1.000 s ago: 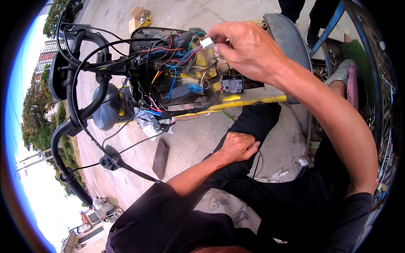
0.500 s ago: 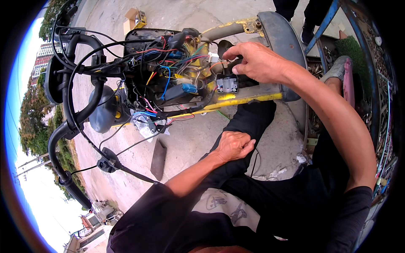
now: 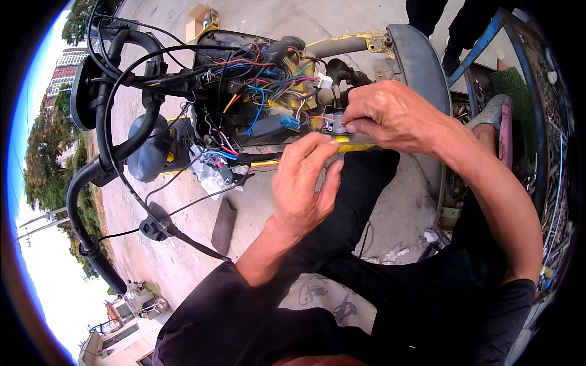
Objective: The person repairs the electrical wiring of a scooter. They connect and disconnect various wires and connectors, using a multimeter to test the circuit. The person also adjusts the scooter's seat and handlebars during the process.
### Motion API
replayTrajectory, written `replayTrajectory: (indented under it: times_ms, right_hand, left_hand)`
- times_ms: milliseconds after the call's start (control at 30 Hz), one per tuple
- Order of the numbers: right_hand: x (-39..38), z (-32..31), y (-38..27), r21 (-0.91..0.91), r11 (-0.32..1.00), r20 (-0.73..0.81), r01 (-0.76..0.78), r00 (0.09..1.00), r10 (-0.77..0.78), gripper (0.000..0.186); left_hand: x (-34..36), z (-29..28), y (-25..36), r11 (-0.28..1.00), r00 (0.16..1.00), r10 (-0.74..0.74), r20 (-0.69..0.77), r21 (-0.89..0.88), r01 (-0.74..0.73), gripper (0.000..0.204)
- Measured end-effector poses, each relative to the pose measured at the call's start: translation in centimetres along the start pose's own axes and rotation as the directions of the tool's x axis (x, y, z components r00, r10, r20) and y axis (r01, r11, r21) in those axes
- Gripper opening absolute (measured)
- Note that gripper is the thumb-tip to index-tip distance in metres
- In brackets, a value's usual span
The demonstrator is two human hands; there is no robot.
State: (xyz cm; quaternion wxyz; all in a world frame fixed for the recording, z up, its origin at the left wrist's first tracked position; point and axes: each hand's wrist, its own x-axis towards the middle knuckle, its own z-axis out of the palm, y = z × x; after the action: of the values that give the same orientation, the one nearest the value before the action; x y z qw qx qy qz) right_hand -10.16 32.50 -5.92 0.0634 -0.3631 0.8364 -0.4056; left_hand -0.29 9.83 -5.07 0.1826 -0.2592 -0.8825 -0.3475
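Now that our left hand has risen from our leg, both serve the work near the box; our right hand pinches an orange wire across it; our left, loosely parted, looks empty below-left of it.

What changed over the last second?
Left hand rose off the leg to beside the yellow rail, holding nothing. Right hand let go of the white connector, came back toward the wearer, and now pinches an orange wire by the grey module. Connector sits further right. Handlebar unchanged.
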Motion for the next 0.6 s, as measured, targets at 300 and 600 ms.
replayTrajectory:
  times_ms: [300, 600]
  right_hand:
    - [0.7, -0.1, -0.9, -0.009, 0.992, -0.070, 0.127, 0.989, -0.127, 0.014]
    - [2.2, -0.4, 1.8, 0.265, 0.937, -0.271, -0.225, 0.916, 0.297, 0.030]
  left_hand:
    - [3.5, 0.0, -1.1, 0.988, 0.997, 0.012, 0.070, 0.150, -0.022, 0.022]
    - [2.6, -0.1, -0.7, 0.964, 0.999, -0.011, 0.033, 0.264, 0.002, 0.027]
